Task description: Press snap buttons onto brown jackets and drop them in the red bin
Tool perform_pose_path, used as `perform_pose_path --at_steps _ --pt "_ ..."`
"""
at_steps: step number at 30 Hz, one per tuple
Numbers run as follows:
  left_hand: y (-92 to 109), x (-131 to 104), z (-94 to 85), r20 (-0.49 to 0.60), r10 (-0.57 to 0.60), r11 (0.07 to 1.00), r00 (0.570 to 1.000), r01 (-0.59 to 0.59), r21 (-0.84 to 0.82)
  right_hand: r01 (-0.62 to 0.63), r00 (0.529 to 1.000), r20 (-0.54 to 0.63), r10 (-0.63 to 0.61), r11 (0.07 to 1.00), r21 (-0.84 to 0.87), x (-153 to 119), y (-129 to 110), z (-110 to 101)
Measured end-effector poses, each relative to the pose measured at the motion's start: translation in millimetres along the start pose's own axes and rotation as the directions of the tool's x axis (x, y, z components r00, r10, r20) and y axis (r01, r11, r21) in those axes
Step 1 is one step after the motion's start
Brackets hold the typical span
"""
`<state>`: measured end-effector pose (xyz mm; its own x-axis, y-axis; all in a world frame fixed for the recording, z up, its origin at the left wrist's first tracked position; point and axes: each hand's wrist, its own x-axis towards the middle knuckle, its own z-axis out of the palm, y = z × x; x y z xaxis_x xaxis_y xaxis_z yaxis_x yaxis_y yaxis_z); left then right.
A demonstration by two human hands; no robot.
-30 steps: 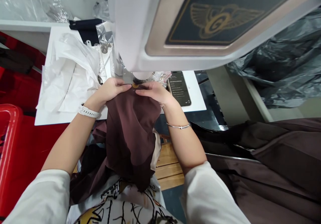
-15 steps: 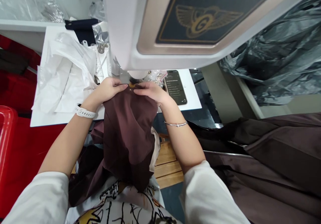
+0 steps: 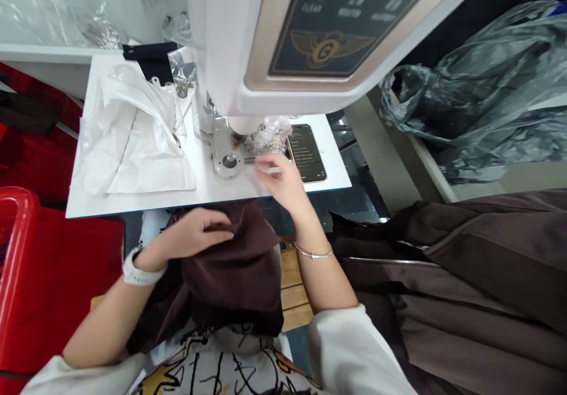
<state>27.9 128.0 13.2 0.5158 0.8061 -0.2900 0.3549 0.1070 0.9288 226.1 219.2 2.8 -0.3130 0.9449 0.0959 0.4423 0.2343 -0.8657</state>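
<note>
My left hand is over a dark brown garment gathered on my lap, thumb and fingers apart, touching or just above the cloth. My right hand hovers by the lower arm of a white snap-press machine, its fingers loosely bent and apart; I make out nothing between them. A round metal die sits on that lower arm, with a small spring beside it, close to my right fingertips. Just behind my right hand lies a clear bag of small metal parts.
A phone lies on the white table, right of the machine. White wrapping covers the table's left part. A red bin stands at left. Brown garments hang at right, below grey plastic sheeting.
The brown garment has come off the machine and down onto my lap, baring the die. My left hand has moved down with it; my right hand has let go and shifted slightly right.
</note>
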Motion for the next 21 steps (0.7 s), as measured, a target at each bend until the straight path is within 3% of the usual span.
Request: perform_pose_path --at_steps 2,5,7,10,12,14,17,19,21 --pt "-36 -8 37.4 -0.019 -0.055 0.996 0.998 0.053 -0.075 0.006 0.980 -0.197 -0.038 0.987 -0.162 3 14 8" --pt "-100 -7 85.1 -0.167 -0.257 0.948 0.952 0.215 -0.233 -0.018 0.961 -0.262 -0.086 0.929 -0.369 11 30 23" --pt "-133 -5 101.5 -0.210 -0.284 0.938 0.936 0.225 -0.264 -0.055 0.948 -0.307 -0.081 0.910 -0.411 14 34 30" --pt "-157 -5 105.3 -0.254 -0.280 0.935 0.926 0.203 -0.292 -0.043 0.928 -0.359 -0.094 0.934 -0.356 11 34 31" --pt "-162 -6 101.9 -0.277 -0.272 0.938 0.922 0.190 -0.291 -0.049 0.902 -0.429 -0.045 0.977 -0.206 8 30 28" --pt "-158 -7 97.7 -0.316 -0.262 0.949 0.912 0.183 -0.258 -0.083 0.894 -0.436 0.108 0.994 0.078 7 22 26" --pt "-134 -15 88.4 -0.418 -0.229 0.970 0.879 0.173 -0.168 -0.123 0.929 -0.248 0.274 0.863 0.490 10 0 27" --pt "-106 -28 79.6 -0.480 -0.085 0.996 0.873 0.091 -0.011 -0.145 0.948 -0.129 0.290 0.759 0.634 16 -16 29" --pt "-77 -47 71.2 -0.512 0.191 0.965 0.838 -0.065 0.255 -0.182 0.948 -0.051 0.314 0.667 0.722 22 -30 33"
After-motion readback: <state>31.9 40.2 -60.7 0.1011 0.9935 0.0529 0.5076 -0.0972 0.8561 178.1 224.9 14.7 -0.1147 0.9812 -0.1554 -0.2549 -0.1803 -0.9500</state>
